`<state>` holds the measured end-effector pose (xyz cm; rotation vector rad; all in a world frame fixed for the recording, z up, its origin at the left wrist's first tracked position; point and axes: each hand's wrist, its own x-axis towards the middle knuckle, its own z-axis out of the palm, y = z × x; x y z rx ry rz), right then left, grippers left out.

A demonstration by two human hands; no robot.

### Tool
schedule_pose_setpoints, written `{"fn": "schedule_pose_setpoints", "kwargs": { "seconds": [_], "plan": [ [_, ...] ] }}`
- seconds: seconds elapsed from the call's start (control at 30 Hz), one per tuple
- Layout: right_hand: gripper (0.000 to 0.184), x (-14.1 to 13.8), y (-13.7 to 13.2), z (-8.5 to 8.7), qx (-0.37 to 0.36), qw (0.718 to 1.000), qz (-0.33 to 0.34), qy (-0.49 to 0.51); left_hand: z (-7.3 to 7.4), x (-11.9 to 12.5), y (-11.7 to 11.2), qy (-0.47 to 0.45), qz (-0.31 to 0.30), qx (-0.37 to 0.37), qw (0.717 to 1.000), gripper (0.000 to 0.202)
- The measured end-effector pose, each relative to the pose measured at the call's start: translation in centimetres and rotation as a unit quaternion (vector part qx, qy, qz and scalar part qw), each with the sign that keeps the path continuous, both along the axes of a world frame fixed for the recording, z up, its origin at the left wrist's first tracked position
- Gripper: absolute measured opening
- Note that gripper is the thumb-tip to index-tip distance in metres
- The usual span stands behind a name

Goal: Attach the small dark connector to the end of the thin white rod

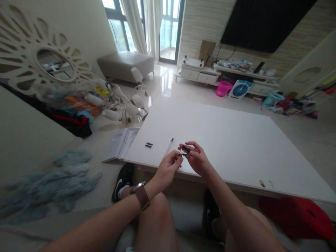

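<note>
My left hand (168, 168) and my right hand (196, 159) meet over the near edge of a large white board (225, 140). Both pinch one small dark and silver part (184, 151) between their fingertips; it is too small to name. The left wrist wears a brown strapped watch (141, 194). A thin white pen-like stick (168, 146) lies on the board just left of the hands. Farther left on the board sit two small black strips (148, 144).
A white open box (120, 144) lies on the floor beside the board's left corner. A chandelier with white glass shades (123, 105) rests on the floor behind it. A red stool (299, 215) stands at my right knee. A blue-grey rug (49, 182) spreads at the left.
</note>
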<state>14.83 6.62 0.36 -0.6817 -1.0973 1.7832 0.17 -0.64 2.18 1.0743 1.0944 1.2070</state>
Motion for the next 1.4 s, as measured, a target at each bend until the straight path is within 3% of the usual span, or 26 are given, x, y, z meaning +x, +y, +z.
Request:
{"fn": "schedule_pose_setpoints", "kwargs": {
  "seconds": [0.2, 0.4, 0.47, 0.53, 0.6, 0.73, 0.83, 0.93, 1.03, 1.1, 1.23, 1.33, 1.4],
  "plan": [
    [0.024, 0.5, 1.4, -1.8, -0.075, 0.99, -0.102, -0.06, -1.2, 0.3, -0.1, -0.005, 0.0, -0.067, 0.998, 0.028],
    [0.03, 0.3, 2.4, -4.7, -0.152, 0.972, -0.165, -0.071, -2.4, 0.5, -0.3, 0.018, 0.024, -0.134, 0.99, 0.029],
    [0.034, 0.1, 2.5, -5.8, -0.144, 0.969, -0.168, -0.112, -2.8, 0.7, -0.6, 0.021, -0.002, -0.151, 0.988, 0.028],
    [0.036, 0.1, 2.6, -7.0, -0.078, 0.96, -0.17, -0.206, -3.2, 0.9, -0.9, 0.016, -0.035, -0.172, 0.984, 0.028],
    [0.033, 0.2, 2.6, -8.1, 0.028, 0.929, -0.16, -0.332, -3.5, 1.2, -1.2, 0.011, -0.049, -0.189, 0.981, 0.026],
    [0.022, 0.5, 2.1, -9.2, 0.199, 0.815, -0.111, -0.533, -3.4, 1.6, -1.5, 0.016, -0.057, -0.215, 0.975, 0.022],
    [0.024, 0.3, 1.5, -9.0, 0.255, 0.74, -0.085, -0.617, -3.1, 1.8, -1.5, 0.014, -0.062, -0.227, 0.972, 0.023],
    [0.026, 0.0, 1.0, -8.4, 0.292, 0.712, -0.06, -0.636, -3.3, 1.9, -1.4, 0.009, -0.053, -0.229, 0.972, 0.023],
    [0.028, -0.2, 1.0, -7.9, 0.299, 0.718, -0.05, -0.626, -3.7, 1.8, -1.3, 0.004, -0.01, -0.227, 0.974, 0.023],
    [0.026, -0.3, 1.1, -7.5, 0.28, 0.742, -0.058, -0.606, -3.7, 1.5, -1.2, 0.023, 0.036, -0.201, 0.979, 0.025],
    [0.016, -0.7, 0.7, -6.2, 0.217, 0.84, -0.044, -0.495, -3.1, 0.8, -0.8, 0.055, 0.138, -0.125, 0.981, 0.026],
    [0.023, -1.0, -0.3, -5.1, 0.174, 0.908, 0.025, -0.381, -2.6, 0.4, -0.5, 0.012, 0.19, -0.108, 0.976, 0.026],
    [0.024, -1.2, -1.1, -4.6, 0.152, 0.936, 0.072, -0.31, -2.3, 0.3, -0.4, -0.022, 0.211, -0.112, 0.971, 0.027]
  ]
}}
